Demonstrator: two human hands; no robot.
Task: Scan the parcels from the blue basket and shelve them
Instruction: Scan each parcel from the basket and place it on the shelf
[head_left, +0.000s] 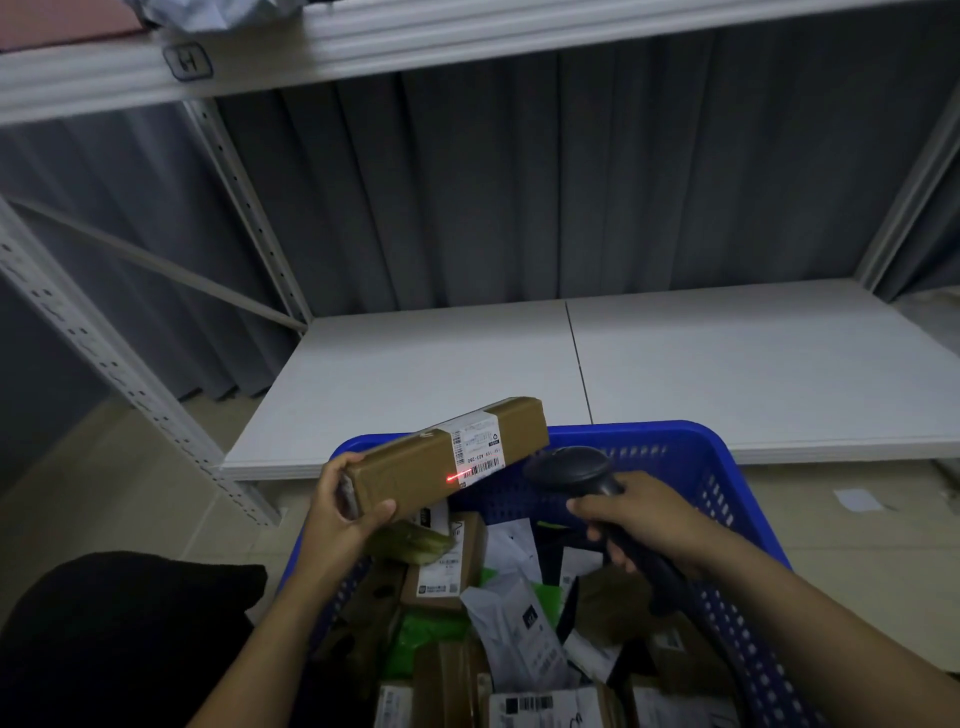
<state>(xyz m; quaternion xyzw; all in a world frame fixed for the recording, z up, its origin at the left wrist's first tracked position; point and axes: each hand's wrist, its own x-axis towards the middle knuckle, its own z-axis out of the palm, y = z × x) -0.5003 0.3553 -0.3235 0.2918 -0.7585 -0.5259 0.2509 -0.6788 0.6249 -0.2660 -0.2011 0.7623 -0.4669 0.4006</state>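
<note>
Now, left hand (337, 506) around box (415, 462), right hand (639, 512) around scanner (566, 465).

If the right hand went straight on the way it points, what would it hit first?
Probably the long brown cardboard box in the left hand; the right hand aims a black scanner whose red line lies on its label.

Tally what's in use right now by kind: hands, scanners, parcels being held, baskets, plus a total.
Hands: 2, left hand and right hand
Scanners: 1, barcode scanner in the right hand
Held parcels: 1, long brown cardboard box in the left hand
Baskets: 1, blue basket
Total: 5
The piled parcels in the basket overlap too much to count.
</note>
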